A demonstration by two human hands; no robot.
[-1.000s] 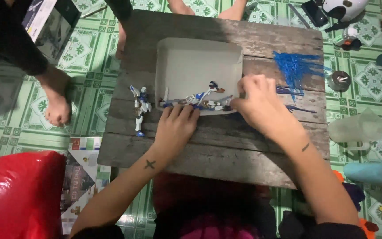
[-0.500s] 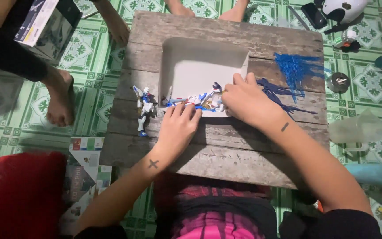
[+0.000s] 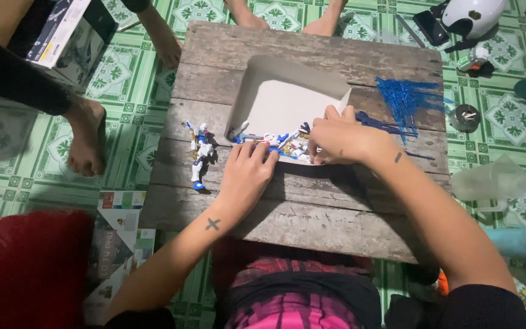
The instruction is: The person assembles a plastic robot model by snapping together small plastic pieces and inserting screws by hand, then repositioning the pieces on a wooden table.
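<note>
Plastic model parts (image 3: pixel 275 141) (small, angular) under hands

The tray (image 3: pixel 287 100) lies on the table (image 3: pixel 312 213), with loose parts (image 3: pixel 269 141) inside along its near edge. A toy figure (image 3: pixel 199 152) lies on the table left of the tray. Part frames (image 3: pixel 406 97) lie right of the tray. Both hands (image 3: pixel 245 176) (image 3: pixel 342 140) rest at its near edge.

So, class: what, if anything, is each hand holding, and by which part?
Both the left hand and right hand rest on small model parts in the white tray; any hold is hidden under the fingers.
</note>
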